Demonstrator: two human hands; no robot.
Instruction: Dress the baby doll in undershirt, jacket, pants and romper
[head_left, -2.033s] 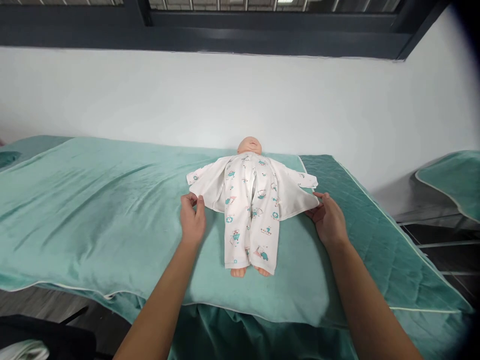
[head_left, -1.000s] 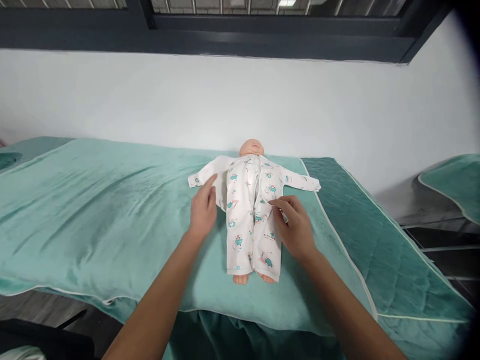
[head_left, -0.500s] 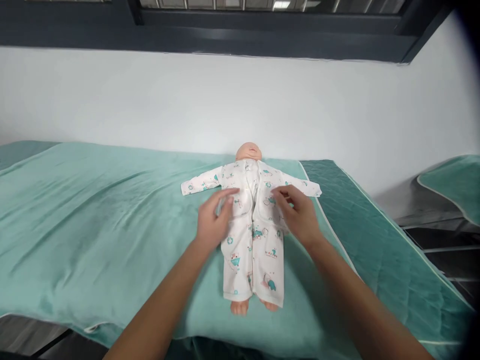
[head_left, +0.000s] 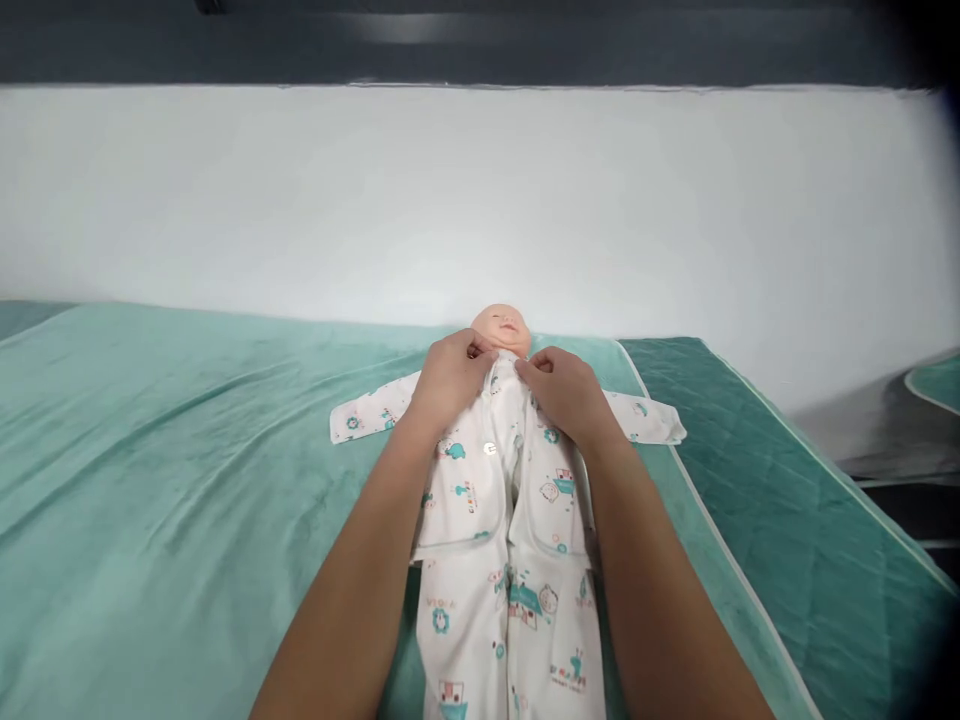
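Observation:
A baby doll (head_left: 501, 326) lies on its back with its head toward the wall. It wears a white printed baby jacket (head_left: 469, 490), its front edges apart, over matching printed trousers (head_left: 457, 620). At the neckline my left hand (head_left: 459, 372) pinches the jacket's front edge on the left side. Opposite it, my right hand (head_left: 559, 388) pinches the other front edge just under the doll's chin. Both sleeves stretch out sideways, and a pale button shows on the left front edge. The doll's feet are out of view.
The doll rests on a light green sheet (head_left: 187, 480) over a bed. To the right lies a darker green quilted cover (head_left: 780, 480). A white wall (head_left: 480, 200) rises right behind the head, with a dark frame (head_left: 480, 45) above.
Both hands have moved up from the jacket's lower chest to its neckline and closed on the edges there. The view has come closer to the doll.

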